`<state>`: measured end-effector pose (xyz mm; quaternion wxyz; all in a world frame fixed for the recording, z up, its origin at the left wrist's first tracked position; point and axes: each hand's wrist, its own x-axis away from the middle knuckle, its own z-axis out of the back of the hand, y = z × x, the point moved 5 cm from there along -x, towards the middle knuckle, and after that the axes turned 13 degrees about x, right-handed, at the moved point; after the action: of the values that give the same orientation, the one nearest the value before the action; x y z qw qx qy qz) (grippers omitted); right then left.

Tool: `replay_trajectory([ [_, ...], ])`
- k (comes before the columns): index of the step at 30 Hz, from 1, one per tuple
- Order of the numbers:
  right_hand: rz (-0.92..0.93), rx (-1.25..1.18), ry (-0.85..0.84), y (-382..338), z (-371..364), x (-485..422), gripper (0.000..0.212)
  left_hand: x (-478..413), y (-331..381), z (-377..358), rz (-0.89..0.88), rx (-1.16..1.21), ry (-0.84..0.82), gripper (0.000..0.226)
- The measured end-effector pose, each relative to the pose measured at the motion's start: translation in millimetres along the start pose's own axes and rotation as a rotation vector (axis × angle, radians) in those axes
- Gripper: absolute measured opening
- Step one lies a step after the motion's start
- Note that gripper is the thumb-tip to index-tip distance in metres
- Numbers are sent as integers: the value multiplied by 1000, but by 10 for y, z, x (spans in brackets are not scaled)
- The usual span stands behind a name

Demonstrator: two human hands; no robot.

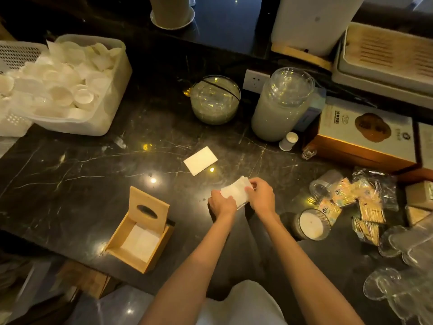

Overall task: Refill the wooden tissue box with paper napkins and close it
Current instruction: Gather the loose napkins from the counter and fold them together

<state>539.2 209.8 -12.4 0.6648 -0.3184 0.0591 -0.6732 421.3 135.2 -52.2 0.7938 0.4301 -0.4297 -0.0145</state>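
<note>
From the head view we see the open light-wood tissue box point(139, 233) standing toward the near edge of the black veined marble counter point(70, 165), its slotted wooden lid point(148, 205) raised upright on the far side and a few white napkins lying flat inside. To its right, above the counter, our left hand point(222, 204) and right hand point(262, 195) both pinch a small stack of white paper napkins point(236, 192), fingers closed on opposite ends. The stack's long axis runs from near-left to far-right, roughly parallel to the box's long side. One loose white folded napkin point(200, 160) lies toward the counter's middle. We judge the risk is a skewed, fanned stack: uneven edges could catch the box walls or crumple, keeping the lid from shutting.
</note>
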Motion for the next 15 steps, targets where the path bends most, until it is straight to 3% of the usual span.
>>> replay_trajectory([
  [5,62,265,19,-38,-117,-130,21,-5,59,-108,121,-70,77,45],
  [8,45,333,45,2,-146,-143,27,46,74,-101,163,10,91,46],
  [13,-80,230,-6,103,-190,-154,26,-51,-90,-130,175,157,-12,43],
  [15,-150,146,-30,173,-203,-151,32,-17,-43,-73,170,158,-91,25],
])
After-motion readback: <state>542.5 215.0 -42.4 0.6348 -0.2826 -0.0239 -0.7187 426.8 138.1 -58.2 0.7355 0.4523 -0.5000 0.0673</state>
